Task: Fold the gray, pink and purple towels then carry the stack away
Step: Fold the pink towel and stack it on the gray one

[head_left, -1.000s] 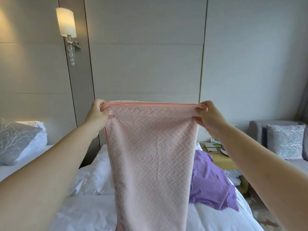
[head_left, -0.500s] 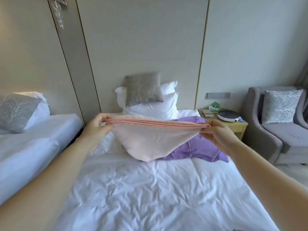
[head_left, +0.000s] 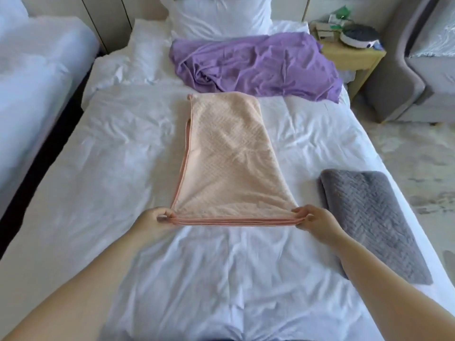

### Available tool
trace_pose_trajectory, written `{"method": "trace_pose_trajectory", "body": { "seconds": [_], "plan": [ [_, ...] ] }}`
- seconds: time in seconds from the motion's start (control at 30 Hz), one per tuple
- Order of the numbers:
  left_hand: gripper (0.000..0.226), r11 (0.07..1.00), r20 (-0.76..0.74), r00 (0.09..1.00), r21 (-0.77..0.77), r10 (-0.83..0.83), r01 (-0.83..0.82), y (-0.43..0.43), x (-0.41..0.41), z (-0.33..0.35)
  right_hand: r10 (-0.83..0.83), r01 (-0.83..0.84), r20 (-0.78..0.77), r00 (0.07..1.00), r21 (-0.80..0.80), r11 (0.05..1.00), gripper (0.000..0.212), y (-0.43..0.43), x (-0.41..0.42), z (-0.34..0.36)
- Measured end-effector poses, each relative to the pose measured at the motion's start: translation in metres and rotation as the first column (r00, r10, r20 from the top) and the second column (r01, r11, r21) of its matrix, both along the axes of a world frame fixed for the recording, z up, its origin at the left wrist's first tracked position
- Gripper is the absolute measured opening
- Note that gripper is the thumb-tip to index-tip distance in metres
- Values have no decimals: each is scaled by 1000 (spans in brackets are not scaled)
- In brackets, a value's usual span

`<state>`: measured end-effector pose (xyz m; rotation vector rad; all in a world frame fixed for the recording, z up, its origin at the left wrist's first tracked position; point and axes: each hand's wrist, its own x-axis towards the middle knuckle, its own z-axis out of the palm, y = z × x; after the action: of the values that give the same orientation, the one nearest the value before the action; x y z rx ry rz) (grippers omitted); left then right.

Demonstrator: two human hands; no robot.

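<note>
— Where is the pink towel [head_left: 221, 163]?
— Folded, lying on the bed [head_left: 98, 156], near edge stretched between both hands. The left hand [head_left: 152, 221] pinches one corner, the right hand [head_left: 317, 222] the other, fingers curled on the hem.
— The others?
— The gray towel [head_left: 369, 217] lies folded beside the right forearm; the purple towel [head_left: 258, 65] sits crumpled near the pillow [head_left: 219, 16].

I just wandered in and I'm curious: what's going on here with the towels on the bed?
A person is folding towels on a white bed. The left hand and the right hand each pinch a near corner of the pink towel, which lies stretched out on the sheet, already folded narrow. The gray towel lies folded to the right, near the bed's edge. The purple towel lies crumpled by the pillow, not yet folded.
</note>
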<state>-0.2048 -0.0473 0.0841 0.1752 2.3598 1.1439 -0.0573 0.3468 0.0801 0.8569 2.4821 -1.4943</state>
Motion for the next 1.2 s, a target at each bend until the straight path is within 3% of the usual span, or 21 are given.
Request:
{"method": "trace_pose_trajectory", "body": {
  "seconds": [0.23,0.33,0.5,0.67,0.77,0.83,0.93,1.0,1.03,1.1,1.2],
  "plan": [
    [36,993,-149,986,-98,-79,64,-26,101,-36,308,-322,94,947,286,902,12,-31,71,-28],
    [21,993,-184,981,-113,-63,42,-34,142,-55,324,-336,91,942,300,893,11,-42,114,-44],
    [16,983,-97,995,-185,-24,6,-53,205,-85,375,-414,181,909,290,863,13,-51,170,-74],
    [15,964,-271,957,-262,-107,34,-50,222,-105,376,-416,178,909,394,820,16,-59,183,-95],
    [13,918,-168,970,-385,-174,98,-47,219,-107,493,-641,422,761,373,671,24,-54,181,-94],
    [9,930,-95,994,-367,-62,23,-42,215,-99,531,-720,504,681,325,613,23,-49,171,-85],
    [37,933,-345,934,-359,-91,-42,-19,199,-88,427,-490,243,871,484,725,16,-58,136,-72],
    [45,929,-489,850,-370,-198,4,17,186,-87,375,-338,33,926,513,789,34,-78,103,-76],
    [45,925,-509,826,-379,-241,37,38,179,-90,394,-342,1,919,499,796,46,-91,88,-80],
    [51,884,-460,824,-457,-332,101,74,172,-107,440,-417,77,895,498,761,63,-112,68,-100],
    [59,736,-351,829,-669,-435,103,76,173,-154,421,-498,271,866,558,664,71,-111,76,-146]
  ]
}}
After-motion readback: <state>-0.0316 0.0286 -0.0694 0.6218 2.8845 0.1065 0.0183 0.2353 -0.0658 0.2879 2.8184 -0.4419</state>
